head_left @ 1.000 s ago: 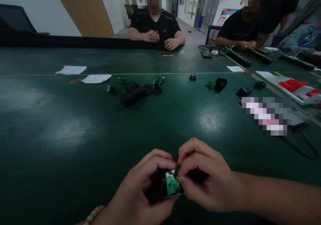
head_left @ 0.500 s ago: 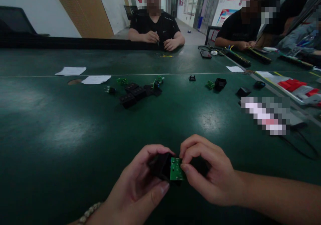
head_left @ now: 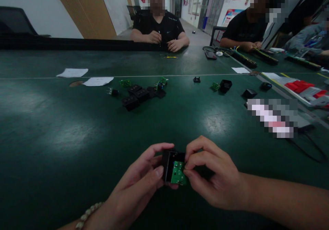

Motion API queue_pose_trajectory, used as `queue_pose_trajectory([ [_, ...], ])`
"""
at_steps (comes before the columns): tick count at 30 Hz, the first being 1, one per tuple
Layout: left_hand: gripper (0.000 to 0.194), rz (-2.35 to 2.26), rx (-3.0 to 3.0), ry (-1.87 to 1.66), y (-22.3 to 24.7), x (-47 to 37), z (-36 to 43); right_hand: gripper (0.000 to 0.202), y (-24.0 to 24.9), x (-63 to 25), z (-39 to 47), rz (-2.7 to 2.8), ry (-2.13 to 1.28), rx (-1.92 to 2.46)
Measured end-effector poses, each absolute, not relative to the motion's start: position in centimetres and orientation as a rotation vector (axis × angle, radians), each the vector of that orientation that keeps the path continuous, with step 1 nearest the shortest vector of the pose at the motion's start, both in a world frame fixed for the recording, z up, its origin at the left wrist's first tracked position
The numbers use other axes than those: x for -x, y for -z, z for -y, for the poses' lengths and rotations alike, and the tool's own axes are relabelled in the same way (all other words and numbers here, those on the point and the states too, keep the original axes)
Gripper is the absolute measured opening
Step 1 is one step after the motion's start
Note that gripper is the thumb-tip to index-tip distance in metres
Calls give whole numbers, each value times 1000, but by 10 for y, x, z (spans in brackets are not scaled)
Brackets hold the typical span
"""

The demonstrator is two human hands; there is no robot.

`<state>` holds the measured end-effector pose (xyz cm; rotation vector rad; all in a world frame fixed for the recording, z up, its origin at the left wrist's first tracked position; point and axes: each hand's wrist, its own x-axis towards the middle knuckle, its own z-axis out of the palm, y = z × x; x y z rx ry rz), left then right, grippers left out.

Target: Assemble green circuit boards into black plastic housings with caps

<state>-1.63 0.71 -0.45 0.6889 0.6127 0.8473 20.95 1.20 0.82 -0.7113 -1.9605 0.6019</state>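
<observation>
My left hand (head_left: 144, 178) is wrapped round a black plastic case (head_left: 167, 165), its open side turned toward my right. A small green circuit board (head_left: 178, 172) with solder points lies at the mouth of that case, partly inside it. The thumb and fingertips of my right hand (head_left: 210, 170) pinch the board's right edge. Whatever sits on the board's underside is hidden. Both hands are held low over the green table (head_left: 84, 168), near its front edge.
Several black cases (head_left: 138, 96) lie in a pile ahead, with green boards (head_left: 161, 82) beside them. Right of these are an open black case (head_left: 225, 85) and a small black part (head_left: 196, 80). A blurred-out device (head_left: 272, 118) lies at right. Co-workers sit across the table.
My left hand has turned the case so that more of its inside shows. The board has shifted slightly left, further over the case, with my right hand still pinching it.
</observation>
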Motion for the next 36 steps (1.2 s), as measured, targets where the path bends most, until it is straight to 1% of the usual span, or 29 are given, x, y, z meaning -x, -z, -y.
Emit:
queue_pose_trajectory([
  [9,33,-653,-643,-857,2,15,-8,16,-6,-209,-12,1952,-580,712],
  [14,31,-687,-615,-845,4,16,-9,17,-7,-208,-12,1952,-559,719],
  [28,32,-632,-665,-823,4,16,-9,15,-10,-211,-15,1920,-494,743],
  [33,29,-668,-663,-846,0,13,-10,14,-10,-211,-16,1959,-498,713],
  [36,31,-701,-666,-847,0,12,-10,15,-10,-211,-15,1988,-475,684],
])
